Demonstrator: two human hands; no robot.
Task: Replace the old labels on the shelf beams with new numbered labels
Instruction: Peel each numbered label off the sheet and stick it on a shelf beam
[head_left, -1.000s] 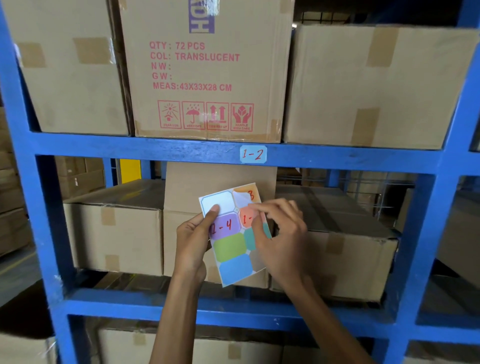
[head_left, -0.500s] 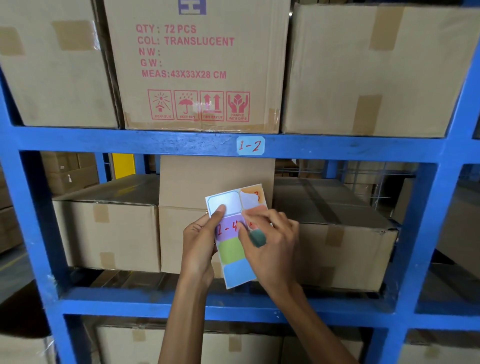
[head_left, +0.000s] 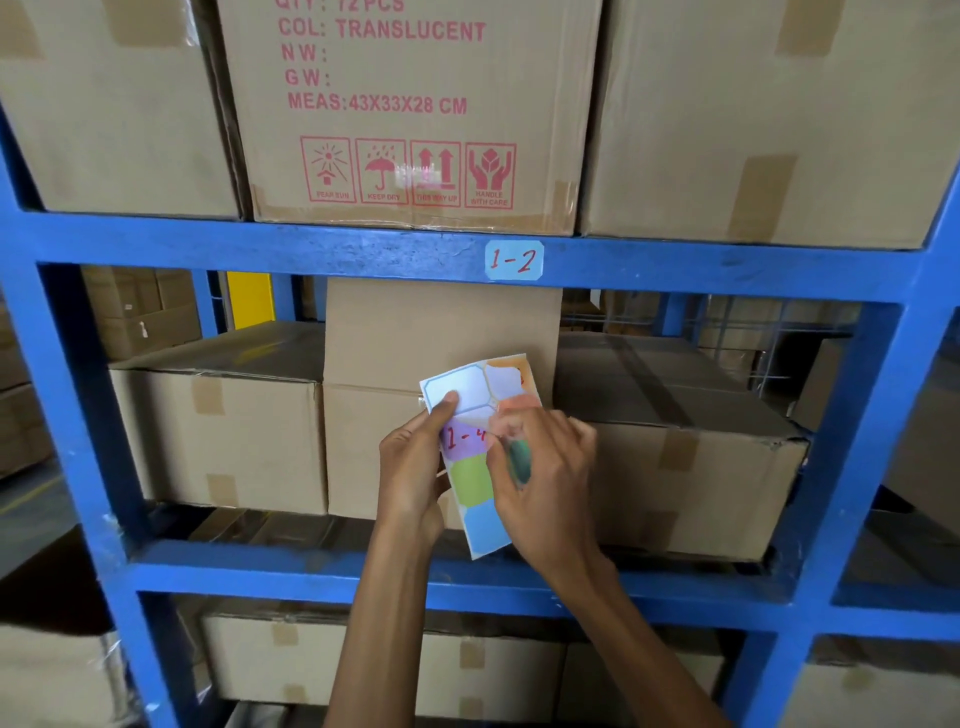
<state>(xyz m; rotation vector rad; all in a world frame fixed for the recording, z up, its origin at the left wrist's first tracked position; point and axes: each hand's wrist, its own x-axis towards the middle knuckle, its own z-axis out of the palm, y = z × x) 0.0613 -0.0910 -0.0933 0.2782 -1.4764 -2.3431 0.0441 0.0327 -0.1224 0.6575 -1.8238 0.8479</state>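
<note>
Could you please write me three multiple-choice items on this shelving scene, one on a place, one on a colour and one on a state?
1. Where is the label marked 1-2?
A. On the blue shelf beam above the hands
B. On the carton printed TRANSLUCENT
C. On the left upright

2. What colour is the writing on that label?
A. Black
B. Red
C. Green

3. What is the left hand doing?
A. Resting on the beam
B. Hanging empty
C. Gripping the sticker sheet, thumb on its front

Answers:
1 A: the label sits on the beam's front face, below the carton.
2 B: the digits are red on pale blue.
3 C: the thumb presses the sheet's upper left while the right hand works at its right side.
</note>
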